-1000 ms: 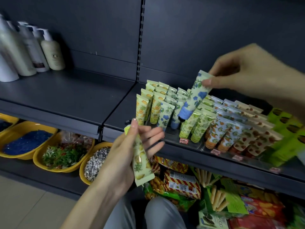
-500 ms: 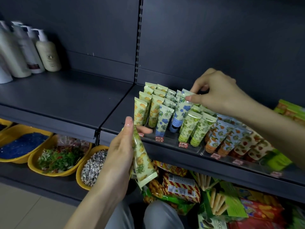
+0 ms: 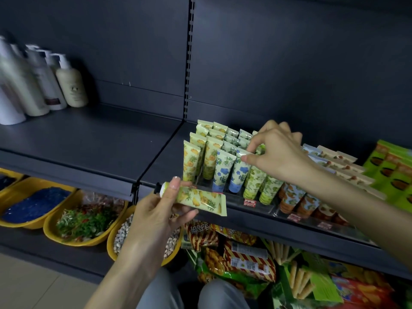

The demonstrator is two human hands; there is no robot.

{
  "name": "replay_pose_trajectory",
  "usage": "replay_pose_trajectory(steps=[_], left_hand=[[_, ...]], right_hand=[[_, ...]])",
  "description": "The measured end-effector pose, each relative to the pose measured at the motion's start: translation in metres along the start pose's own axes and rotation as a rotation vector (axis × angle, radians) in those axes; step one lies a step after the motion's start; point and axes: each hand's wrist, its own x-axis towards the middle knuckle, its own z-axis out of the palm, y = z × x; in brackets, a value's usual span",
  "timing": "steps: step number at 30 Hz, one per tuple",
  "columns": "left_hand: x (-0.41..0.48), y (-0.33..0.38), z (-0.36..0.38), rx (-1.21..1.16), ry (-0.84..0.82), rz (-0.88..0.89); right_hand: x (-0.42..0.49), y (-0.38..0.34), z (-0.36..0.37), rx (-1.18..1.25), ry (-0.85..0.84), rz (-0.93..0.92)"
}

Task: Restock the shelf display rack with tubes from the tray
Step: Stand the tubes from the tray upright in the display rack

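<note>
A clear display rack (image 3: 256, 197) on the dark shelf holds rows of upright patterned tubes. My right hand (image 3: 278, 155) reaches over the rack and pinches the top edge of a blue-flowered tube (image 3: 238, 172) that stands in the front row beside another blue one. My left hand (image 3: 156, 217) is below the shelf edge and grips a yellow pineapple-print tube (image 3: 200, 199), which lies almost flat with its cap to the left. No tray shows in view.
Pump bottles (image 3: 69, 85) stand at the shelf's far left. Green boxes (image 3: 392, 170) sit right of the rack. Below are yellow tubs (image 3: 73, 239) of loose goods and several snack packs (image 3: 245, 257). My knees show at the bottom.
My right hand brought the blue-flowered tube down from the air into the rack's front row. My left hand turned the yellow tube from upright to nearly flat.
</note>
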Motion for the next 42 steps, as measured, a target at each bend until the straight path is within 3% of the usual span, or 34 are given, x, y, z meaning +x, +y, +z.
replay_pose_trajectory(steps=[31, 33, 36, 39, 42], left_hand=[[-0.001, -0.003, -0.005, -0.208, 0.002, -0.012], [-0.003, -0.002, -0.005, -0.203, -0.007, -0.01], [-0.004, -0.002, -0.004, -0.206, -0.023, -0.011], [-0.006, -0.003, 0.003, -0.227, -0.072, -0.01], [-0.01, -0.007, 0.011, -0.257, -0.122, 0.005]], right_hand=[[-0.003, 0.003, 0.003, -0.117, -0.047, -0.069], [-0.005, 0.003, -0.005, -0.074, -0.028, -0.077], [-0.011, -0.002, -0.024, 0.186, 0.064, -0.13], [-0.022, -0.016, -0.036, 0.372, -0.076, -0.167], [-0.029, -0.027, -0.032, 0.338, -0.225, -0.179]])
